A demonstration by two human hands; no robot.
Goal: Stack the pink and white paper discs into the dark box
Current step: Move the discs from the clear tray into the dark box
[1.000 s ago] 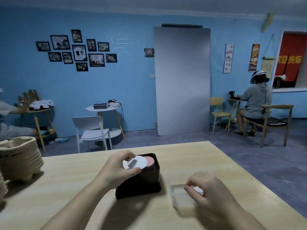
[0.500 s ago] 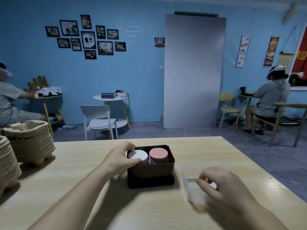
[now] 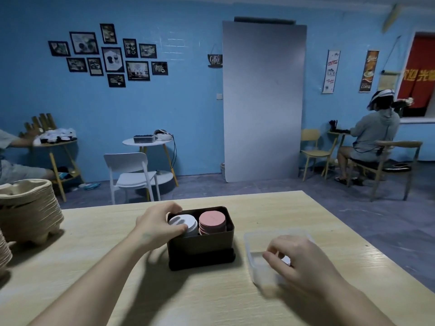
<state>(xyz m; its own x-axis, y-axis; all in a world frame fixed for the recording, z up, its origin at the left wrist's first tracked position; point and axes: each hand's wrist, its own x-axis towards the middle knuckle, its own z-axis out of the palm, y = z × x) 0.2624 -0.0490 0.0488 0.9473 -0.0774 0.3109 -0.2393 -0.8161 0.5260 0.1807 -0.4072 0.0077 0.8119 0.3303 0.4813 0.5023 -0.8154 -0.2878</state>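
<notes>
A dark box (image 3: 201, 245) stands on the wooden table (image 3: 164, 297) in front of me. Inside it are a stack of white paper discs (image 3: 184, 221) on the left and a stack of pink discs (image 3: 212, 220) on the right. My left hand (image 3: 158, 223) curls over the box's left rim, with its thumb on the top white disc and its fingers behind the stack. My right hand (image 3: 303, 262) hovers with curled fingers inside a clear plastic tray (image 3: 253, 264), over a small white disc that is mostly hidden beneath it.
Stacks of beige pulp trays (image 3: 26, 208) stand at the table's left edge. Beyond the table are a white chair (image 3: 131, 172), small round tables, a seated person (image 3: 374, 137) at the right and another person's arm at the far left.
My left hand has lowered the white disc onto the white stack in the box and stays on it. My right hand has stayed in the clear tray. The view has shifted.
</notes>
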